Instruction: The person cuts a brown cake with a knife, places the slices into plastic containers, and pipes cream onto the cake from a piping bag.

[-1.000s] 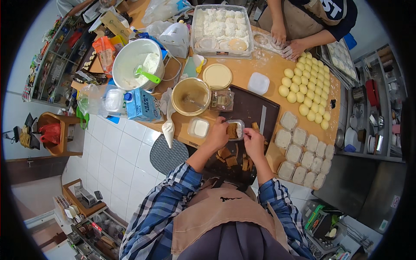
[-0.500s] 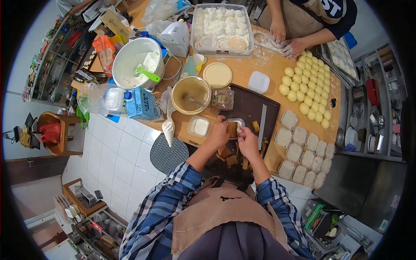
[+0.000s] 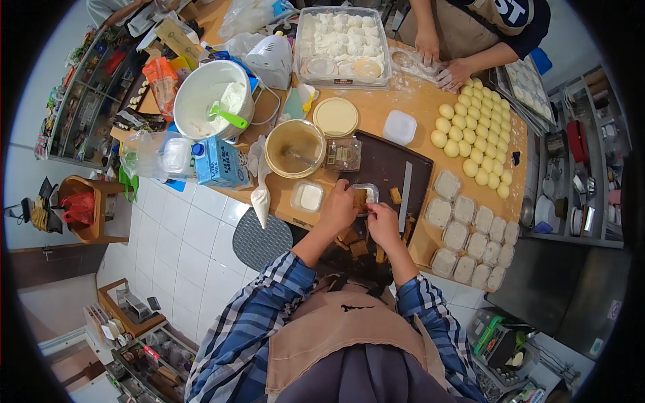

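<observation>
A brown piece of sponge cake [image 3: 360, 199] is tilted between my two hands at a small clear plastic box [image 3: 370, 190]. On its left side, my left hand [image 3: 340, 207] has its fingers closed against it. The fingertips of my right hand [image 3: 383, 223] pinch its near right corner, close to the box's rim; my fingers partly hide the contact. Under both lies a dark baking tray [image 3: 420, 165], with a loose cake piece [image 3: 395, 195] to the right and several cut pieces [image 3: 359, 248] nearer me. A long metal ruler-like strip [image 3: 406, 191] rests on the tray.
Left of the tray are a cream-filled box [image 3: 308, 197], a piping bag [image 3: 261, 198], a tub [image 3: 273, 149] and a milk carton [image 3: 223, 168]. Filled boxes [image 3: 455, 236] and yellow dough balls [image 3: 478, 138] cover the right side. Across the table, a co-worker's hands [image 3: 443, 70] work dough.
The cake piece has turned and shows a narrower side. My right fingertips have shifted slightly left and nearer me; my left hand stays almost in place.
</observation>
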Available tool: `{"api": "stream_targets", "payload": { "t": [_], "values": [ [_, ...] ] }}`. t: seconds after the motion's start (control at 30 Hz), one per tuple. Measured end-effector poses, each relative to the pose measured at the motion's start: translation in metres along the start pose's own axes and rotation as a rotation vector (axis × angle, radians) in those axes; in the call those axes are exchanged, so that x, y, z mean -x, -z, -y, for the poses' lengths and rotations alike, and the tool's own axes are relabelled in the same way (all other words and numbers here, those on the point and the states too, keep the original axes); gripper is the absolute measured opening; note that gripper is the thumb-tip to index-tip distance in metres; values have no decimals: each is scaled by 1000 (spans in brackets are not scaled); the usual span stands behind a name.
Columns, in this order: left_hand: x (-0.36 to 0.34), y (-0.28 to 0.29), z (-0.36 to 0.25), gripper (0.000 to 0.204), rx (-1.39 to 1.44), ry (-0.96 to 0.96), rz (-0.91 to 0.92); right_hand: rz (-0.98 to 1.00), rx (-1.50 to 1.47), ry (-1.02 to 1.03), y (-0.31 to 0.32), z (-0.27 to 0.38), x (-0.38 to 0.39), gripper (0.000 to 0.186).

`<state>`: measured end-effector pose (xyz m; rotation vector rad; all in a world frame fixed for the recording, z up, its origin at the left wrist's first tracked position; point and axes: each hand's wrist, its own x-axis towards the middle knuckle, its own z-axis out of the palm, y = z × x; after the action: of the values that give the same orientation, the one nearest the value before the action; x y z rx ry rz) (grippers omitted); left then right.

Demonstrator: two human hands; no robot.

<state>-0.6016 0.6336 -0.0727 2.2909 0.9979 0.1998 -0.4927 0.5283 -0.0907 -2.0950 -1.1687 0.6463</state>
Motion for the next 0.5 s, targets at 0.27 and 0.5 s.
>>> {"api": "stream_targets", "payload": {
  "t": [0.27, 0.5],
  "values": [
    [9, 12, 1, 37, 39, -96, -55, -96, 75, 107, 8, 8, 0, 21],
    [26, 7, 6, 33, 117, 15, -77, -1, 317, 319, 4, 22, 7, 28]
  ]
}}
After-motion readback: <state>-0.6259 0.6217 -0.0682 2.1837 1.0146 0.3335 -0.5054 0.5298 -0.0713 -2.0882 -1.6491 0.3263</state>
